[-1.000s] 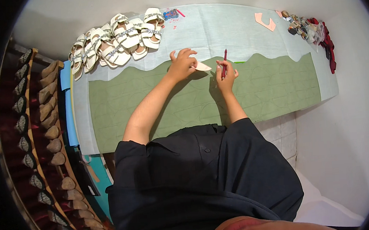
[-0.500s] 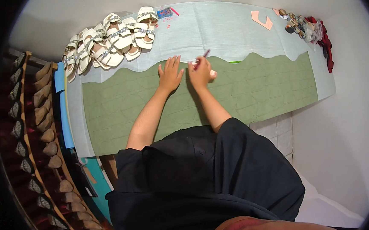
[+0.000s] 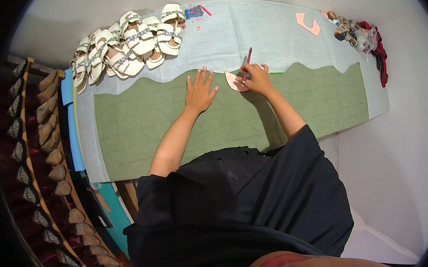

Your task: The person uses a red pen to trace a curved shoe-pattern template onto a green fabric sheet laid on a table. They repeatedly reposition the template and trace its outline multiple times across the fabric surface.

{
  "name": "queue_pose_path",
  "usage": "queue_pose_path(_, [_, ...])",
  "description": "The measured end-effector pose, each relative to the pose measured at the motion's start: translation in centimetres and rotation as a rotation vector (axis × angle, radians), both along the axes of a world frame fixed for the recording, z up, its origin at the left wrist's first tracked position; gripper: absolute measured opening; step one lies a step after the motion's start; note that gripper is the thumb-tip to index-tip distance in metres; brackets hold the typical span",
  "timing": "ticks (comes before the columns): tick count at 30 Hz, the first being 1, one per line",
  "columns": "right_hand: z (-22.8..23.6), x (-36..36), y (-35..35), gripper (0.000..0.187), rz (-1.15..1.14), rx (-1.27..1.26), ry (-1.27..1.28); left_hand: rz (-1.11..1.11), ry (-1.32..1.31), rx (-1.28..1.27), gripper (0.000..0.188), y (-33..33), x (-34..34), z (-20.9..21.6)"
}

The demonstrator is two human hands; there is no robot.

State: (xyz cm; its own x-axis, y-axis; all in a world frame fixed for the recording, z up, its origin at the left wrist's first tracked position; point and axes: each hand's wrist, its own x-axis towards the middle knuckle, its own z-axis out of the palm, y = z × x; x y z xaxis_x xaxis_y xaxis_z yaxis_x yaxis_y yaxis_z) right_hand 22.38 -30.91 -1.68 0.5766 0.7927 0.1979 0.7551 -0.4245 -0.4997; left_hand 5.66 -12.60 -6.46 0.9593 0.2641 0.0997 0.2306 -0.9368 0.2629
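A large sheet of olive-green material (image 3: 174,136) with a wavy far edge lies over the table, covered in faint drawn shapes. My left hand (image 3: 201,91) rests flat on it near that edge, fingers spread. To its right, my right hand (image 3: 258,79) grips a dark red pen (image 3: 249,56), held upright with its top pointing away from me. Under those fingers is a pale pink curved pattern piece (image 3: 235,82), partly hidden by the hand. Just beyond my right hand a bright green strip (image 3: 276,73) shows along the sheet's edge.
White sandals with jewelled straps (image 3: 138,42) are piled at the far left. Beside them lie a blue object (image 3: 194,11) and a red stick (image 3: 206,10). Another pink pattern piece (image 3: 308,26) sits far right, near small sandals (image 3: 345,30) and dark red cloth (image 3: 381,62). Shoe racks (image 3: 50,140) stand at left.
My right hand has moved to the right with the pen, and the pink curved piece now shows beside it. My left hand has barely shifted.
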Motion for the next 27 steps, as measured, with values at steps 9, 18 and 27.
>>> queue_pose_path(9, [-0.2,-2.0,-0.6,0.05,0.05,-0.139,0.077,-0.011,0.006,0.017,0.063,0.2,-0.1,0.1])
queue_pose_path(18, [0.7,-0.9,0.1,0.032,0.209,-0.221,0.141,-0.026,0.008,0.001,0.06,0.4,-0.3,0.1])
queue_pose_path(27, [0.2,-0.5,-0.4,0.042,0.152,-0.251,0.286,-0.026,-0.025,-0.031,0.054,-0.9,0.1,1.4])
